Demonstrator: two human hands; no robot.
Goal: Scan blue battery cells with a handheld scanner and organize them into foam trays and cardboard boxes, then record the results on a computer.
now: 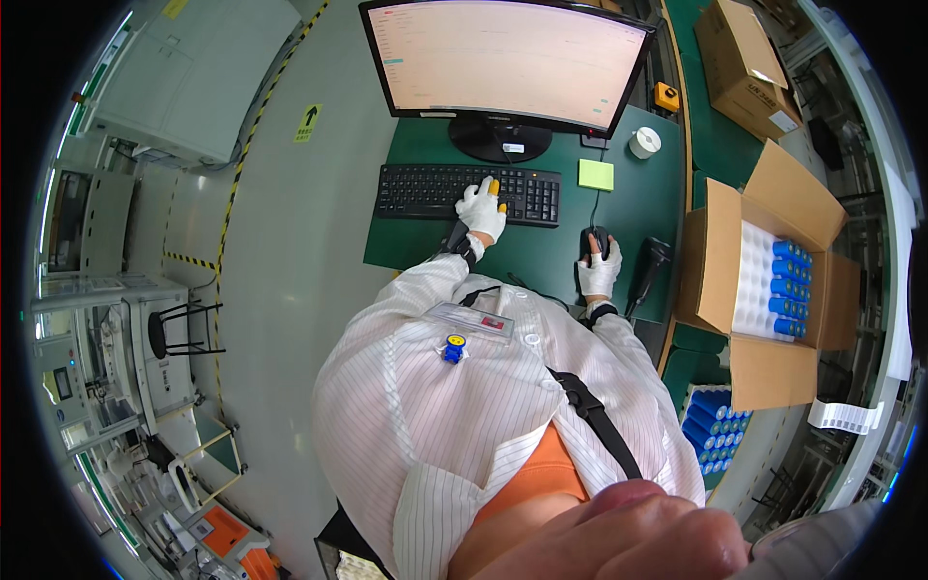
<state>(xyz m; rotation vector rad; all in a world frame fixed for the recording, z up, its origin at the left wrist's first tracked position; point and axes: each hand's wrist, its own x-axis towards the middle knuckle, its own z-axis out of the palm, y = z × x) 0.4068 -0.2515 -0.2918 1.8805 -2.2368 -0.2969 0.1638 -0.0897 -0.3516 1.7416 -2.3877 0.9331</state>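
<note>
The left hand (481,209), in a white glove with yellow fingertips, lies open with its fingers spread on the keys of the black keyboard (468,193). The keyboard sits on the green tabletop (425,246), just in front of the monitor (507,63). The right hand (599,269), also gloved, cups the black mouse (594,238) to the right of the keyboard. Further right of the keyboard stands an open cardboard box (764,290) holding blue cylinders (787,288).
</note>
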